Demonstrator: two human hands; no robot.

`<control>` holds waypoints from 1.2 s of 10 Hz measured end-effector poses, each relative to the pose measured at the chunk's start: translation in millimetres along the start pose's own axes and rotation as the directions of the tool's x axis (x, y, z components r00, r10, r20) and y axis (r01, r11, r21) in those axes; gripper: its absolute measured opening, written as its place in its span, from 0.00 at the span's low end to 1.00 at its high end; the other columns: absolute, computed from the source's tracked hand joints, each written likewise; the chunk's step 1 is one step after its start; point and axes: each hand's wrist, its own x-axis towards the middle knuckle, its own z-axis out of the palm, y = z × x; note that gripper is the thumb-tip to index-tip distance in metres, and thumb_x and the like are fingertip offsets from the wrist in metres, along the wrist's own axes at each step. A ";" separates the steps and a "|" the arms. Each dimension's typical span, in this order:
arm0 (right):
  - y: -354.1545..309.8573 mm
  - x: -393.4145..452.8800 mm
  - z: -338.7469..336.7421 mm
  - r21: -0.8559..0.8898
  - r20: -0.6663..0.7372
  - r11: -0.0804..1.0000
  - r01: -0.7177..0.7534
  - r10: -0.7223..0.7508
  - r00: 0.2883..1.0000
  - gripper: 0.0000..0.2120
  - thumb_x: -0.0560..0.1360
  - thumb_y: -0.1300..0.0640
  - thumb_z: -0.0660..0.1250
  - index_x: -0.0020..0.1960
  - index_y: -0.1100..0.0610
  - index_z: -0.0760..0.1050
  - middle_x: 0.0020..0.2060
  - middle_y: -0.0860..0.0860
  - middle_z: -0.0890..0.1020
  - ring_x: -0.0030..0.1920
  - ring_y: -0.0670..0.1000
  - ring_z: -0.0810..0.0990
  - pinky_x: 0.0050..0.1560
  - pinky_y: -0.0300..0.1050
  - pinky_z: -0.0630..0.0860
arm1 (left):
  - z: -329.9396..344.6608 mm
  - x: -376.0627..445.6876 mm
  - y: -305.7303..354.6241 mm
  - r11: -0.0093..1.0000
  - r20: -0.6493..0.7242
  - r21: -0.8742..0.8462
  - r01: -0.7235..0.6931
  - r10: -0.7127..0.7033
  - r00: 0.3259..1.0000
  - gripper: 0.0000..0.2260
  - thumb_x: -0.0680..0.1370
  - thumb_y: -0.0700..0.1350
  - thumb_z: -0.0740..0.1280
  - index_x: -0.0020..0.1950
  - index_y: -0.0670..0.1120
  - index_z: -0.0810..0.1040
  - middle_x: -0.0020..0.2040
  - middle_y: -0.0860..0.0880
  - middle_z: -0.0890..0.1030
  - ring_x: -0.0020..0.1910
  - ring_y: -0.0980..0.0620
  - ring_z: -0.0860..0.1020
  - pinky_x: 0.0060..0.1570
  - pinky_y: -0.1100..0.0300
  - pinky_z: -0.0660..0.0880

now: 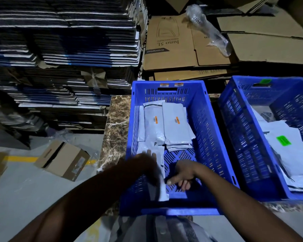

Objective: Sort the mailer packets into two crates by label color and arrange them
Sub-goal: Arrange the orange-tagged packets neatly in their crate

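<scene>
Two blue crates are set side by side on a marble-patterned table (116, 119), and the left crate (166, 147) is taken here as the landmark. Inside it, against its far wall, several grey mailer packets (175, 126) with orange labels are stacked in two neat piles; two orange stickers are seen on that wall's rim. Near its front wall, the left hand (143, 165) is laid on a flat packet (160, 172) — blurred, so whether its fingers are curled or flat cannot be told. Just beside it, the right hand (181, 177) is lowered to the crate floor, its fingers reaching down with the thumb out; nothing is visibly pinched. To the right of the landmark crate, the second crate (266, 137) holds packets, one bearing a green label (283, 140). Behind the landmark crate flattened cardboard (182, 46) is piled — and to its left a small carton (61, 159) lies on the floor.
</scene>
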 end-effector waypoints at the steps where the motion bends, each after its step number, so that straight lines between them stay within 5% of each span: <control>1: 2.7 -8.8 -21.4 -0.125 -0.215 0.992 0.029 -0.055 0.975 0.17 0.73 0.45 0.75 0.35 0.58 0.78 0.30 0.54 0.82 0.28 0.49 0.81 0.43 0.47 0.83 | 18.2 1.4 5.0 0.996 -0.063 -0.089 0.027 -0.033 0.997 0.30 0.82 0.46 0.61 0.80 0.45 0.52 0.81 0.43 0.47 0.79 0.41 0.48 0.76 0.42 0.48; 3: 1.1 -2.7 -31.6 -0.259 -0.328 0.966 -0.020 -0.068 0.942 0.24 0.73 0.42 0.73 0.27 0.57 0.72 0.24 0.53 0.76 0.26 0.52 0.75 0.35 0.42 0.74 | 21.4 1.2 7.1 0.996 -0.066 -0.082 0.037 -0.043 0.997 0.30 0.82 0.44 0.61 0.80 0.43 0.50 0.81 0.43 0.46 0.80 0.41 0.44 0.76 0.42 0.45; 5: 5.4 0.9 -32.6 -0.316 -0.394 0.947 -0.047 -0.086 0.915 0.25 0.74 0.41 0.70 0.28 0.58 0.71 0.22 0.51 0.75 0.30 0.54 0.78 0.41 0.45 0.78 | 39.9 -12.4 19.8 0.966 -0.117 0.206 -0.156 0.183 0.976 0.29 0.81 0.49 0.35 0.79 0.36 0.45 0.78 0.31 0.45 0.77 0.30 0.46 0.68 0.26 0.45; 6: 5.3 5.5 -31.6 -0.344 -0.393 0.938 -0.043 -0.103 0.914 0.22 0.73 0.41 0.68 0.30 0.57 0.73 0.25 0.51 0.75 0.36 0.55 0.79 0.43 0.46 0.77 | 40.9 -16.2 17.3 0.938 -0.170 0.283 -0.202 0.256 0.952 0.31 0.78 0.49 0.40 0.78 0.38 0.58 0.79 0.37 0.57 0.78 0.38 0.55 0.74 0.41 0.43; 7: 5.4 9.1 -30.1 -0.352 -0.371 0.935 -0.040 -0.101 0.923 0.22 0.73 0.39 0.66 0.34 0.57 0.76 0.24 0.51 0.74 0.35 0.55 0.79 0.44 0.46 0.77 | 37.9 -9.3 10.9 0.966 -0.028 0.205 -0.159 0.168 0.985 0.25 0.79 0.44 0.46 0.73 0.37 0.67 0.72 0.34 0.68 0.67 0.33 0.71 0.66 0.39 0.64; 8: 7.2 12.4 -27.9 -0.365 -0.392 0.929 -0.053 -0.101 0.914 0.23 0.74 0.39 0.66 0.30 0.55 0.70 0.26 0.51 0.72 0.37 0.54 0.76 0.42 0.44 0.74 | 14.6 -16.8 10.0 0.965 -0.044 0.205 -0.163 0.176 0.983 0.32 0.75 0.53 0.57 0.75 0.35 0.62 0.74 0.33 0.65 0.69 0.32 0.70 0.63 0.37 0.70; 9: 5.7 14.2 -26.0 -0.383 -0.365 0.922 -0.052 -0.099 0.926 0.21 0.75 0.40 0.66 0.34 0.55 0.72 0.37 0.55 0.79 0.40 0.55 0.75 0.42 0.43 0.70 | 1.9 -20.5 10.4 0.983 -0.067 0.093 -0.161 0.167 0.984 0.34 0.79 0.46 0.65 0.80 0.41 0.52 0.80 0.41 0.51 0.79 0.41 0.51 0.75 0.43 0.53; 10: -3.4 8.7 -25.0 -0.445 -0.297 0.895 -0.036 -0.110 0.949 0.21 0.77 0.42 0.65 0.51 0.60 0.81 0.51 0.59 0.83 0.45 0.56 0.78 0.43 0.43 0.70 | 7.8 -6.5 2.5 0.946 0.007 0.249 -0.207 0.212 0.977 0.56 0.66 0.56 0.78 0.79 0.36 0.45 0.80 0.36 0.46 0.79 0.37 0.49 0.73 0.41 0.58; 11: -8.3 6.0 -20.9 -0.480 -0.250 0.877 -0.024 -0.110 0.962 0.22 0.77 0.41 0.65 0.58 0.58 0.81 0.55 0.58 0.82 0.55 0.58 0.80 0.48 0.44 0.73 | 16.9 -4.1 0.6 0.965 0.000 0.225 -0.138 0.141 0.990 0.52 0.70 0.60 0.74 0.79 0.36 0.47 0.80 0.36 0.48 0.79 0.37 0.51 0.73 0.43 0.60; 12: -3.9 4.6 -20.6 -0.491 -0.243 0.870 -0.038 -0.095 0.965 0.22 0.78 0.41 0.65 0.61 0.56 0.80 0.59 0.57 0.81 0.59 0.57 0.78 0.54 0.43 0.72 | 18.5 -1.3 6.2 0.988 -0.072 0.088 -0.130 0.137 0.988 0.31 0.81 0.52 0.62 0.79 0.41 0.56 0.80 0.42 0.53 0.79 0.44 0.52 0.76 0.51 0.52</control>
